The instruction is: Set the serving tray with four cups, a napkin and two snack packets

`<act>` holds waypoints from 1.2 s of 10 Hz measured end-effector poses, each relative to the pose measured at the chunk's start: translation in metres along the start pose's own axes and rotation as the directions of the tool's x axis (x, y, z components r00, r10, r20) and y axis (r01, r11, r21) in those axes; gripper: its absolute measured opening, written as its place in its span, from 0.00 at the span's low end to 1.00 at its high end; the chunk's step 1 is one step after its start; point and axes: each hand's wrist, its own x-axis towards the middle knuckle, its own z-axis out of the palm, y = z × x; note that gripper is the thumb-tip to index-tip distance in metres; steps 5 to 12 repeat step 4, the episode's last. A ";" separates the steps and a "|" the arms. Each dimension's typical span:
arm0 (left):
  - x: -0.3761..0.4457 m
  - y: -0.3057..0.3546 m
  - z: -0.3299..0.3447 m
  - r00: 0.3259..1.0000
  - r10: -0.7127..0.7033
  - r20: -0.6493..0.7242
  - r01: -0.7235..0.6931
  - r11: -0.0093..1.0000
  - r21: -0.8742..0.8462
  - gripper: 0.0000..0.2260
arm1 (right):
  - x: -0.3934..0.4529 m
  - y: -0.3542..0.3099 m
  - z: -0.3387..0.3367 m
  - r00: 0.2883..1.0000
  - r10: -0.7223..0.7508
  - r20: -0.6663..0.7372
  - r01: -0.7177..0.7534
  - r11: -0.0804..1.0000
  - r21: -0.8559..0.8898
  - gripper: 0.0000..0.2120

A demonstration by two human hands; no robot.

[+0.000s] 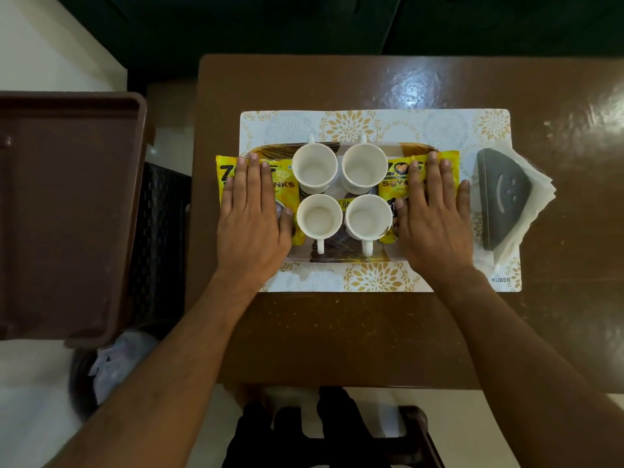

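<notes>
Serving tray (341, 256), patterned brown and gold, sits on a floral placemat (371, 125) on a brown table (337, 332). Four white cups, all upright and empty, stand in a two-by-two block at the tray's centre: far-left cup (314, 166), far-right cup (364, 165), near-left cup (319, 216), near-right cup (368, 217). Far pair have handles pointing away, near pair have handles pointing toward the person. Left snack packet (283, 184), yellow, lies flat at the tray's left end, its outer edge overhanging the placemat. Right snack packet (400, 180), same yellow, lies flat at the right end. Left hand (253, 217) rests palm-down on the left packet, fingers straight and spread, gripping nothing. Right hand (434, 217) lies the same way on the right packet, flat, fingers extended. Grey napkin holder (503, 197) with white napkins (537, 194) stands just right of the tray, on the placemat's right end. Brown plastic bin lid (67, 214) off to the left, beside the table.
</notes>
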 end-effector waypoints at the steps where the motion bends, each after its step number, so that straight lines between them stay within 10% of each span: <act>1: 0.001 -0.001 0.001 1.000 -0.006 -0.008 0.006 0.999 -0.043 0.34 | 0.001 -0.002 -0.003 1.000 0.009 0.011 -0.009 1.000 0.004 0.28; 12: -0.005 -0.005 -0.010 0.996 0.010 -0.085 -0.022 0.990 -0.142 0.33 | 0.000 -0.006 -0.021 0.998 0.056 -0.014 -0.054 0.994 0.097 0.29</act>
